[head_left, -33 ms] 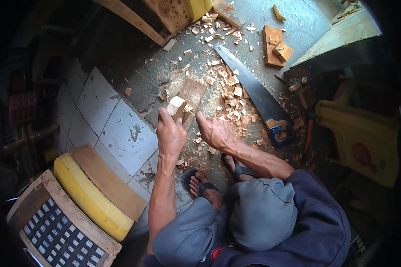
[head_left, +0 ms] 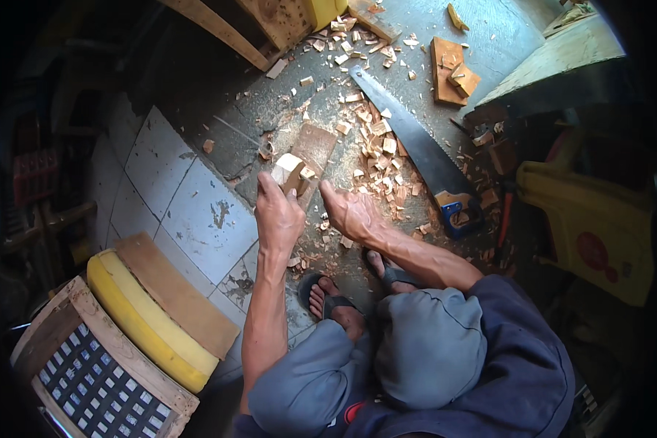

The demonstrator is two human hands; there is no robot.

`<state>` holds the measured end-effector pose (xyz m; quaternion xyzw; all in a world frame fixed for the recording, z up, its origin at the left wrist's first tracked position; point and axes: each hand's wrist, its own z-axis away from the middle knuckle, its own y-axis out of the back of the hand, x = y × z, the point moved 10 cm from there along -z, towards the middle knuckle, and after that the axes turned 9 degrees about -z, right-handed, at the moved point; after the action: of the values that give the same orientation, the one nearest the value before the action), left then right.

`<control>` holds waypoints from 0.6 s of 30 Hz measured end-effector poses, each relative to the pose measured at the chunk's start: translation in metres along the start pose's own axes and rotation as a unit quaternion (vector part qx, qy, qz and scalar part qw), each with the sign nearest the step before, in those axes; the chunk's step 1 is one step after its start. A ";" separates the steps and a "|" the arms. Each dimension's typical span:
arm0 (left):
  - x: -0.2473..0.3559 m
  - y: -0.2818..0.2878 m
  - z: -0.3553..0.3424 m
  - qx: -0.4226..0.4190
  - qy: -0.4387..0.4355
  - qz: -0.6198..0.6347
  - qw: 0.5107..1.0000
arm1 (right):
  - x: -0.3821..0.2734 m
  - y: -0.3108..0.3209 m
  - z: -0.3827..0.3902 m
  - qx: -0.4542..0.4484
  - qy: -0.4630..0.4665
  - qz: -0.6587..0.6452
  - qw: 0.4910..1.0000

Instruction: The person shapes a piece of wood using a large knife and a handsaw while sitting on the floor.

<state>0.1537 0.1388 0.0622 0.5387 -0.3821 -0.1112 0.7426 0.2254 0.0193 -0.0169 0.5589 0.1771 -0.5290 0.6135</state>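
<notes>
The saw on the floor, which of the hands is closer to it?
The right hand; it is just beside the saw, among wood chips. The left hand is farther away, holding a wood block.

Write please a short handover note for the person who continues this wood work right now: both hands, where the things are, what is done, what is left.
Left hand: grip closed on a small pale wood block, held on a flat board on the floor.
Right hand: open, empty, palm down beside the board.
Hand saw: lying on the floor to the right, blue handle toward the person.
Done: many wood chips lie around the board, so much cutting is finished.
Left: the block is not yet put down; its final shape I cannot judge.
</notes>
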 end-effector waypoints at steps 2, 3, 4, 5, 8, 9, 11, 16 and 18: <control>0.001 -0.006 0.002 -0.017 0.009 0.014 1.000 | 0.017 -0.009 -0.001 -0.020 0.000 0.046 0.999; 0.000 0.001 -0.001 -0.008 0.005 0.012 1.000 | 0.012 -0.005 -0.006 -0.022 -0.011 0.046 0.999; 0.000 0.002 0.004 -0.005 0.007 0.012 1.000 | 0.006 -0.003 0.000 -0.031 -0.026 0.045 0.998; 0.000 0.002 0.005 -0.002 0.009 0.012 1.000 | 0.005 -0.003 0.001 -0.041 -0.041 0.045 0.997; -0.001 0.002 -0.001 -0.006 0.009 0.020 1.000 | 0.005 0.003 -0.010 -0.025 0.006 0.041 0.999; -0.002 0.003 0.000 -0.009 0.007 0.036 0.999 | 0.005 -0.005 -0.006 -0.041 0.000 0.048 0.998; 0.001 0.015 -0.003 0.006 0.012 0.025 1.000 | -0.002 -0.003 -0.002 0.005 0.012 0.021 1.000; 0.035 0.048 0.000 0.036 -0.012 0.087 0.995 | -0.010 0.023 0.005 0.009 0.011 0.011 1.000; 0.016 0.000 -0.011 -0.066 0.028 0.056 0.996 | 0.004 0.030 -0.013 0.014 0.029 0.037 0.999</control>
<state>0.1726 0.1374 0.0676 0.4690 -0.3822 -0.0793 0.7923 0.2571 0.0233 -0.0090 0.5889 0.1666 -0.4920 0.6192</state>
